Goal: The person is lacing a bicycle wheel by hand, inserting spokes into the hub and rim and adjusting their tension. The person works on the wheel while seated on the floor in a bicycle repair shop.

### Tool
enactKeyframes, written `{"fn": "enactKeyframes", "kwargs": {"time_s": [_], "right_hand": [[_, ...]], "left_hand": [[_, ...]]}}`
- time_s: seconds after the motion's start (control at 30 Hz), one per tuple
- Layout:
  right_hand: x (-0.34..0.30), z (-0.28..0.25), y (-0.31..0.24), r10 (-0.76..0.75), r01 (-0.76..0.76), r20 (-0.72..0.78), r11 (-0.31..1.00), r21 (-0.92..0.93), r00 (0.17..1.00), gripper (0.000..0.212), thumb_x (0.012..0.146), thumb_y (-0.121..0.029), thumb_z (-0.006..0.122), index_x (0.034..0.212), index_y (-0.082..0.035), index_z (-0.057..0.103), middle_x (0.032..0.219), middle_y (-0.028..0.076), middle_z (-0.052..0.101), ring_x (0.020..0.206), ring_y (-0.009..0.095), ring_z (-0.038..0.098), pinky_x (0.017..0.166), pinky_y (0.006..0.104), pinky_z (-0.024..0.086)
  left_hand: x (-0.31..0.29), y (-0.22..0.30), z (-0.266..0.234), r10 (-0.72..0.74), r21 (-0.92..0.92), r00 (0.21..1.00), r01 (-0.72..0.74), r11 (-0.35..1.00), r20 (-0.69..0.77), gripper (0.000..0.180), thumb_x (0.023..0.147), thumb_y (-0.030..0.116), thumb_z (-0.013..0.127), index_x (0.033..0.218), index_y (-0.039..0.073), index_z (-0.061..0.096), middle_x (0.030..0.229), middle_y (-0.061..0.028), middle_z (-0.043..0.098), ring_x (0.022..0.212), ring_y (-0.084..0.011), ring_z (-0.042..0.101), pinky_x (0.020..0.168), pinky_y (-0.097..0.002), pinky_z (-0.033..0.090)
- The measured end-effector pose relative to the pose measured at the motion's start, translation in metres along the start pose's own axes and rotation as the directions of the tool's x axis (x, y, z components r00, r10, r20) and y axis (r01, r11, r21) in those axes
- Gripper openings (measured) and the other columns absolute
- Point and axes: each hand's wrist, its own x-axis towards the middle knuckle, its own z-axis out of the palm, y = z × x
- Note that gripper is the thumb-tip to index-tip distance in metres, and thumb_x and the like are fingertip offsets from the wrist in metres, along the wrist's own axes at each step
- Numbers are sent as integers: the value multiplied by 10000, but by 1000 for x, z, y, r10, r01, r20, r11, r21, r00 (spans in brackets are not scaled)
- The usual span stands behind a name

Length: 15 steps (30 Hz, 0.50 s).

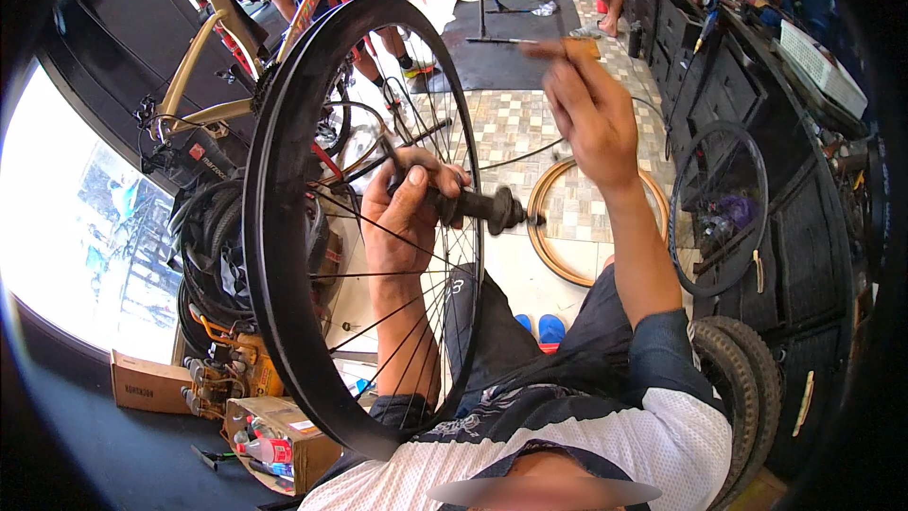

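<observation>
In front of me a black bicycle wheel rim (274, 255) stands upright, with black spokes running to its hub. My left hand (405, 199) is wrapped round the black wheel hub (478, 209), and my left forearm shows behind the spokes. The hub's axle end points right. My right hand (591, 118) is raised to the right of the wheel, apart from it, with its fingers curled. An orange-brown piece (581, 46) shows at its fingertips, blurred and partly covered, so its kind cannot be made out.
A gold bicycle frame (189, 66) stands behind the wheel at left. Tan hoop-shaped rims (541, 255) lie on the floor. Another wheel (673, 213) leans on dark drawers at right, near thick tyres (742, 369). A cardboard box (307, 454) holds bottles. Other people stand farther off.
</observation>
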Motion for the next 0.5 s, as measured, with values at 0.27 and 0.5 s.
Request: {"fn": "enactKeyframes", "kwargs": {"time_s": [0.27, 0.5], "right_hand": [[126, 74, 11, -391, 422, 263, 904, -68, 882, 266, 1045, -286, 610, 1156, -89, 752, 829, 109, 719, 768, 222, 705, 725, 356, 537], [125, 89, 1, -364, 410, 288, 905, -117, 886, 254, 1046, -283, 612, 1124, -85, 750, 725, 133, 679, 662, 258, 678, 649, 384, 516]], "left_hand": [[-9, 17, 8, 121, 22, 990, -120, 993, -71, 194, 1092, 235, 551, 1158, 55, 580, 752, -52, 576, 877, -354, 679, 455, -343, 533], [-9, 63, -41, 176, -120, 980, -187, 975, -93, 309, 1045, 275, 644, 1245, 42, 616, 914, -2, 591, 979, -265, 618, 513, -279, 532]]}}
